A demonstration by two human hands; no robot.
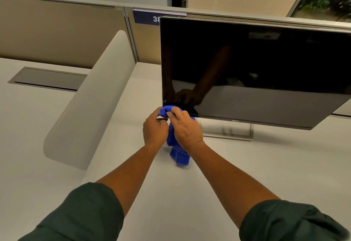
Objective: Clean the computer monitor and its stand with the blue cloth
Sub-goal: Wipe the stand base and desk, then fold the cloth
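At the lower left corner of the black flat-screen monitor [256, 66], both hands meet around a blue microfibre cloth [176, 146]. The left hand [154, 128] has its fingers curled and pinches the upper part of the cloth from the left side, with the thumb lying across toward the other hand. The right hand [187, 128] lies over the cloth from the right; its fingers are bent over the bunched top of the cloth and grip it just against the bottom corner of the screen. The rest of the cloth hangs down between the two wrists, and its crumpled lower end is close to the white worktop [247, 165]; I cannot tell if it touches.

The screen is dark and switched off, and it reflects the hands and forearms. It is tilted and stands toward the back right part of the worktop on a silver rectangular stand base [228, 132], which is just to the right of the right hand. Both forearms are bare, with dark green sleeves [85, 214] rolled up near the elbows.

To the left, a rounded beige divider panel [91, 104] runs from the back edge toward the front. Behind the monitor stands a beige partition wall [57, 30] with a blue number sign [146, 17], partly hidden by the top corner of the screen.
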